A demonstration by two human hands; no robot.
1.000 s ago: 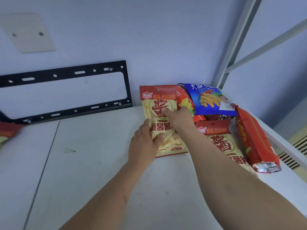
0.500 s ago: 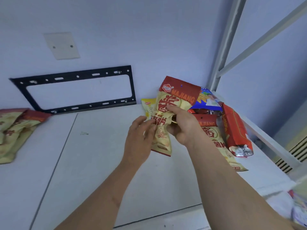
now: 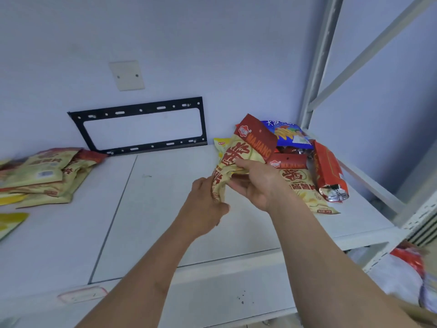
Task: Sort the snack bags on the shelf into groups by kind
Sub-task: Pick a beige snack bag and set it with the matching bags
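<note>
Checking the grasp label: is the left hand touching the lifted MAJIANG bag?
Touching. The head view shows the left hand gripping the MAJIANG bag's lower end, with no gap.

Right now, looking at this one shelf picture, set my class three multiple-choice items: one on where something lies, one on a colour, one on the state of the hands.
1. Where does the pile of already sorted yellow-and-red bags lie?
A. at the left of the shelf
B. at the right corner
C. on the floor

2. What colour is the bag with fries pictured on it?
A. green
B. blue
C. black

3. What are the hands doing?
A. both hang idle
B. only one touches a bag
C. both grip the MAJIANG bag

Answers:
1 A, the pile sits by the left edge.
2 B, its front is blue.
3 C, the left hand pinches its bottom and the right hand its middle.
</note>
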